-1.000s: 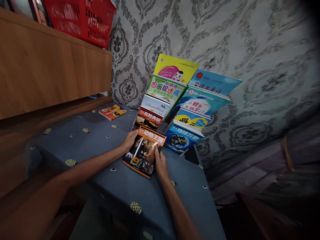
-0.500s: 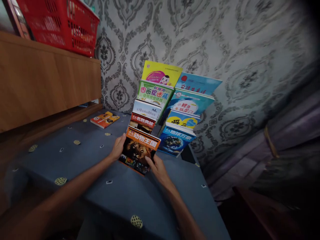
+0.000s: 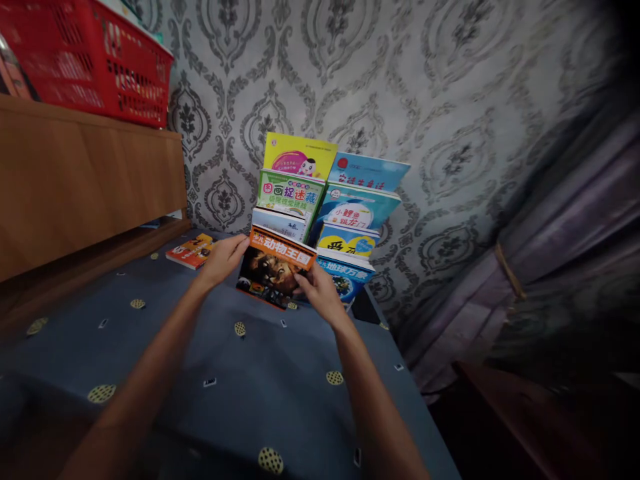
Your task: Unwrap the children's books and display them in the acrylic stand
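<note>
A book with an orange title band and a lion on its dark cover (image 3: 273, 270) is held upright and tilted back between both hands, above the tablecloth. My left hand (image 3: 227, 259) is closed on its left edge. My right hand (image 3: 321, 291) grips the right side, thumb across the front cover. Right behind it, a stepped row of upright books shows a pale blue book (image 3: 280, 223), a green book (image 3: 290, 193) and a yellow book (image 3: 300, 155). Beside that row stands a second one, with a blue earth-picture book (image 3: 345, 273) in front, partly hidden by my right hand.
An orange book (image 3: 191, 251) lies flat on the blue-grey tablecloth (image 3: 165, 327) at the left. A red plastic basket (image 3: 135, 73) sits on a wooden cabinet (image 3: 90, 180). Patterned wallpaper (image 3: 270, 60) rises behind, and a tied curtain (image 3: 460, 313) hangs at the right.
Both hands have raised the lion book and brought it closer to the left row. It now hides the red book that showed behind it. The camera view has shifted too.
</note>
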### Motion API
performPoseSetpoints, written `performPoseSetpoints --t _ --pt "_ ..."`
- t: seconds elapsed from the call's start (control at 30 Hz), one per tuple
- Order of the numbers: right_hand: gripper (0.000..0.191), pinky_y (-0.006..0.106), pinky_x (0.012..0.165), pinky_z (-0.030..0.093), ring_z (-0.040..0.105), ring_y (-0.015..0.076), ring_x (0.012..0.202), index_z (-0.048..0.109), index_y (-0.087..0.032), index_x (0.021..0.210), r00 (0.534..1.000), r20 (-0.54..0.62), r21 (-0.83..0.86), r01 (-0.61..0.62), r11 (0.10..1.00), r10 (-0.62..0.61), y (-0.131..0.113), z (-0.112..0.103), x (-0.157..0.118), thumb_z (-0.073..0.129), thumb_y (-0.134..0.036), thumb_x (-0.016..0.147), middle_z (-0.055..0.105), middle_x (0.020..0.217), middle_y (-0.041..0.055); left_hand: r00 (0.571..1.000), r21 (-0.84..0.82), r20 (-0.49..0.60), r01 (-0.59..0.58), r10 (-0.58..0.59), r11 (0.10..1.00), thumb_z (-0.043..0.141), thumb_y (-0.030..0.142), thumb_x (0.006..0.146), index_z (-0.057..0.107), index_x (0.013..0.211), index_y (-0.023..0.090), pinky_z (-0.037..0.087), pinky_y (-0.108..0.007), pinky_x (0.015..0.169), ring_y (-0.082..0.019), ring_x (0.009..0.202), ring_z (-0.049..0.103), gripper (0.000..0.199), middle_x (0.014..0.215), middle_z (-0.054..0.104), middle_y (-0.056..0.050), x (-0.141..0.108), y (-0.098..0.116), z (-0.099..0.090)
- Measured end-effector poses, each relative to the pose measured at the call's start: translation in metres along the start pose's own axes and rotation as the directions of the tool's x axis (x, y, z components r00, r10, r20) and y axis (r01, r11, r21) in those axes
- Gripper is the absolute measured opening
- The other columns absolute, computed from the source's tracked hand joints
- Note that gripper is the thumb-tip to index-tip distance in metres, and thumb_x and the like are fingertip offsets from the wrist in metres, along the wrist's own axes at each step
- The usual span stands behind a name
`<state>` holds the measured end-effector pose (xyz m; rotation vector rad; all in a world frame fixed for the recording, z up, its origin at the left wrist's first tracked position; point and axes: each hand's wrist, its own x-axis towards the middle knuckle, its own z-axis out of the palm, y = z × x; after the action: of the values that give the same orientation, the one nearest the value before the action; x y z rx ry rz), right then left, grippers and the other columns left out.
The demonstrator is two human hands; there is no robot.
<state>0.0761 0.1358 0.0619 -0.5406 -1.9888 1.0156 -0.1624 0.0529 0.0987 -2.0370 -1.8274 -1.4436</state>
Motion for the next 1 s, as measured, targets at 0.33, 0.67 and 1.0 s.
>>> performPoseSetpoints --t 0.33,0.67,1.0 --pt "0.024 0.033 0.079 0.054 0.063 0.0210 0.085 0.057 -0.020 0.110 0.939 -0.255 -0.262 0.161 0.952 -0.229 -0.018 0.003 0.018 0.042 -0.034 0.096 0.067 0.092 0.0058 0.985 0.160 -0.170 -0.002 0.029 0.987 0.036 0.035 0.096 0.052 0.078 0.021 0.035 -0.026 0.064 -0.018 0.069 0.059 0.028 0.072 0.062 -0.003 0.007 0.023 -0.011" --pt "0.027 0.035 0.086 0.054 0.064 0.0231 0.097 0.056 -0.020 0.115 0.954 -0.233 -0.254 0.126 0.959 -0.187 0.006 0.019 0.022 0.041 -0.033 0.096 0.068 0.110 0.0089 0.984 0.060 -0.172 0.065 -0.054 0.996 0.038 0.031 0.096 0.057 0.086 0.020 0.046 -0.026 0.068 -0.019 0.073 0.067 0.024 0.077 0.069 -0.003 0.007 -0.005 0.008" --pt "0.027 0.033 0.083 0.053 0.065 0.0217 0.090 0.054 -0.019 0.111 0.972 -0.202 -0.292 0.061 0.954 -0.123 0.036 0.022 0.025 0.036 -0.034 0.097 0.067 0.103 0.0090 0.992 0.075 -0.109 0.072 -0.064 0.995 0.036 0.033 0.096 0.053 0.080 0.023 0.044 -0.030 0.071 -0.021 0.074 0.063 0.025 0.074 0.066 -0.004 0.006 -0.032 0.029"
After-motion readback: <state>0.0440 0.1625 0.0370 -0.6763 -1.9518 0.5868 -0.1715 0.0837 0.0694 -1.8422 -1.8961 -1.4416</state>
